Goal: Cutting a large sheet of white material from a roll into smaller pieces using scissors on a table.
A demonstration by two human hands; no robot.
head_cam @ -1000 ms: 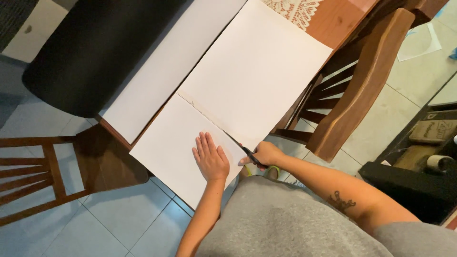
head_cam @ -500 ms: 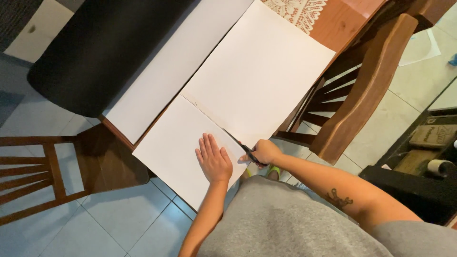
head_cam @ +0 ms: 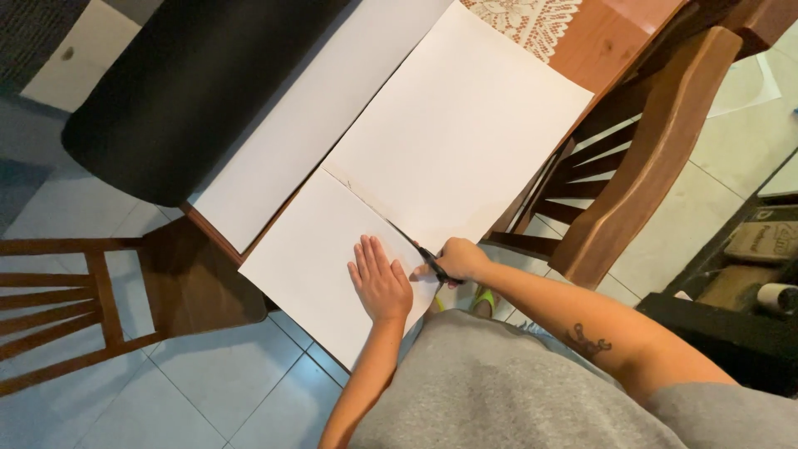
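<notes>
A large white sheet (head_cam: 449, 141) is spread on a brown wooden bench (head_cam: 611, 37) and overhangs the bench's near edge. A slit is seen in the sheet, running from its near edge up toward its middle.

Left hand (head_cam: 381, 281): laid flat, fingers extended and released, palm pressed on the sheet's near-left portion, just left of the slit. Nothing is grasped by it.

Right hand (head_cam: 459, 259): clenched around the handles of a pair of scissors (head_cam: 420, 249), at the sheet's near edge. The dark blades are pointed up the slit into the sheet; yellow-green handle parts are glimpsed below the hand.

A second white strip (head_cam: 312, 116) is laid left of the sheet, parallel to it. Beyond that strip, a black rounded mass (head_cam: 179, 87) is noted; what it is cannot be told. A white lace doily (head_cam: 524, 17) is seen past the sheet's far corner.

Right of the sheet, a brown wooden chair (head_cam: 657, 158) is drawn up to the bench; another chair (head_cam: 66, 299) is placed to the sheet's left.

Far right of the sheet, low down, a tan flat package (head_cam: 761, 241) with dark print and a white roll (head_cam: 780, 297) are set on a dark surface; the contents cannot be told.
</notes>
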